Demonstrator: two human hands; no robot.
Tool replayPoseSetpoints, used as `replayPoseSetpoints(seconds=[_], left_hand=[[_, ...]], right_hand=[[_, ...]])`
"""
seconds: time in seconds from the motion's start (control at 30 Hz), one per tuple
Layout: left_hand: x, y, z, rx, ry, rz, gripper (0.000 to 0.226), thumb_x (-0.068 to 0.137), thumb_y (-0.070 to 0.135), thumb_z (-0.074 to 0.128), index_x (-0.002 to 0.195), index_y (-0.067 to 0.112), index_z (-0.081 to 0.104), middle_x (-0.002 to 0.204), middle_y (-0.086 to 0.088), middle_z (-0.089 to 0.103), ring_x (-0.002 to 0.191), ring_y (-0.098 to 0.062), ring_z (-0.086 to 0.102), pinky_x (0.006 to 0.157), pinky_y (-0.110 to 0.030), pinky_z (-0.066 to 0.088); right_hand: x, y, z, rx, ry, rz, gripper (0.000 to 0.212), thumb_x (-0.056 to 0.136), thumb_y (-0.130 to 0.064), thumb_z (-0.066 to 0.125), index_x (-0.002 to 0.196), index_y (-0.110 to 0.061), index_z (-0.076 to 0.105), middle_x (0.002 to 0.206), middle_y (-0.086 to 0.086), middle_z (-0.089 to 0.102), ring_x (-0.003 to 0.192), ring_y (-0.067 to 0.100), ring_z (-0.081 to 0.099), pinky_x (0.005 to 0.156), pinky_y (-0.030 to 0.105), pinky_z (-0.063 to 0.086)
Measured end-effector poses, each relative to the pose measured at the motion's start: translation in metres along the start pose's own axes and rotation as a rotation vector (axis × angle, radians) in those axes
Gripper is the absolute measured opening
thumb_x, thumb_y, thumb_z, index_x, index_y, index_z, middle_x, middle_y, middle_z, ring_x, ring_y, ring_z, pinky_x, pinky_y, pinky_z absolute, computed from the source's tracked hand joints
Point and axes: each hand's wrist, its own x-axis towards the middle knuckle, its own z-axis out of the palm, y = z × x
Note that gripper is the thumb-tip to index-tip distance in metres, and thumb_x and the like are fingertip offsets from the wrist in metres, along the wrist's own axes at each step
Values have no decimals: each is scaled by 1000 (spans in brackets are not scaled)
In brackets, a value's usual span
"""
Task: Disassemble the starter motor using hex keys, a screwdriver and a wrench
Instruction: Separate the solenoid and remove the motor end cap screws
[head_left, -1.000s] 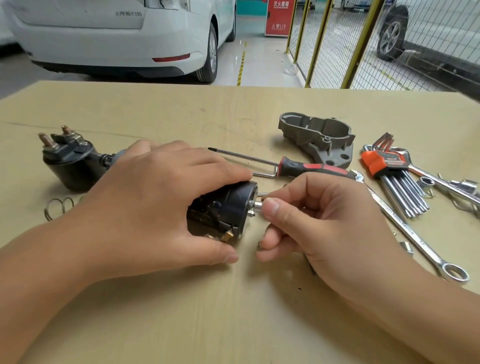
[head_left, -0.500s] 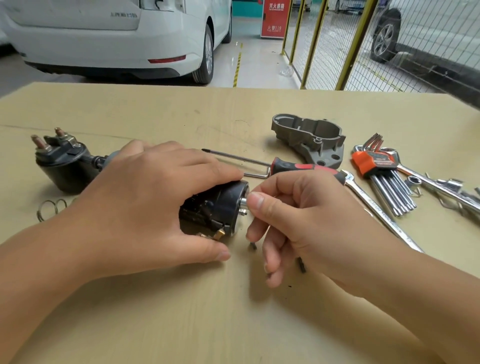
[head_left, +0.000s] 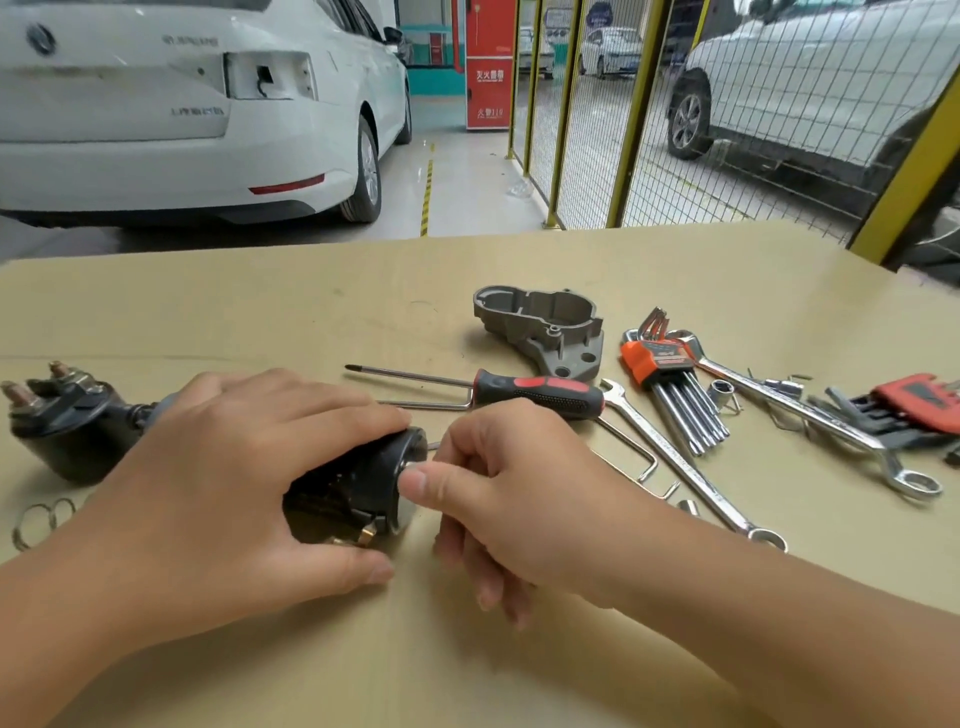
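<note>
At the lower centre of the frame, on the tan worktop (head_left: 311, 312), the black starter motor (head_left: 358, 491) lies on its side under the left hand (head_left: 228, 483), whose grip is wrapped over its body. The right hand (head_left: 519, 509) pinches a small metal part at the motor's end face, thumb and forefinger curled on it. To the right lie a red-and-black screwdriver (head_left: 535, 396), an orange-holdered hex key set (head_left: 670, 382), a combination wrench (head_left: 680, 467) and a grey housing (head_left: 545, 325); the solenoid (head_left: 62, 423) sits at left.

motor body (head_left: 358, 486): glossy black; wrench (head_left: 675, 457): polished metal; table (head_left: 311, 312): matt
</note>
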Motion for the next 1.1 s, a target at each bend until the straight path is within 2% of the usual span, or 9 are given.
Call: replayPoseSetpoints(seconds=[0.13,0.33,0.43,0.53,0.57,0.63,0.7,0.97,1.1], left_hand=[[1,-1,2,22,-9,-9,91,62,94,66,143,55,52,140,35,54,121,-3,61,89,-54,48],[3,4,9,30,23,-19,85,68,93,62,139,47,56,140,32,56,122,-4,60,99,-51,43],[4,9,10,-27,69,-4,68,80,88,55,135,48,58,136,34,57,124,2,57,101,-47,41],[7,16,14,-137,147,32,49,89,77,56,131,53,60,134,33,59,126,5,56,101,-37,40],[7,18,16,-166,179,35,43,92,73,56,130,52,61,133,32,61,124,4,58,100,-36,41],[9,20,21,-188,233,33,35,96,65,56,126,47,63,129,31,63,121,1,61,97,-40,45],[10,20,25,-191,250,27,32,97,61,58,122,43,66,127,31,64,119,-1,63,92,-44,47],[14,13,20,-171,67,37,23,100,60,49,118,57,62,132,32,62,119,0,62,83,-55,54],[13,12,16,-187,52,60,17,99,59,53,112,54,63,128,30,65,116,0,64,79,-53,55]], right_hand=[[2,3,2,-70,89,-65,26,95,-16,69,83,-25,48,73,23,68,37,21,59,35,29,48],[2,6,-3,16,80,-89,20,87,-14,79,87,-13,59,53,4,64,37,19,60,36,27,49],[2,6,-3,116,49,-70,19,91,-22,75,85,-8,63,56,8,67,39,22,62,37,22,45],[4,7,-1,238,45,-71,19,98,-18,61,81,-9,62,60,16,66,48,33,64,49,38,56],[4,7,-1,282,36,-72,18,100,-14,57,84,-9,60,58,16,64,47,32,63,50,39,56],[3,7,0,311,32,-81,13,101,-11,54,88,-10,54,56,13,64,41,27,61,44,27,50],[2,8,-1,325,53,-97,13,101,-10,58,91,-11,50,56,10,64,39,24,60,41,23,45],[-1,9,0,493,63,-78,19,97,-9,68,96,-7,49,55,8,65,38,21,60,45,28,50],[-2,8,3,568,16,-68,17,96,-8,69,98,-5,53,54,7,64,40,17,60,44,27,53]])
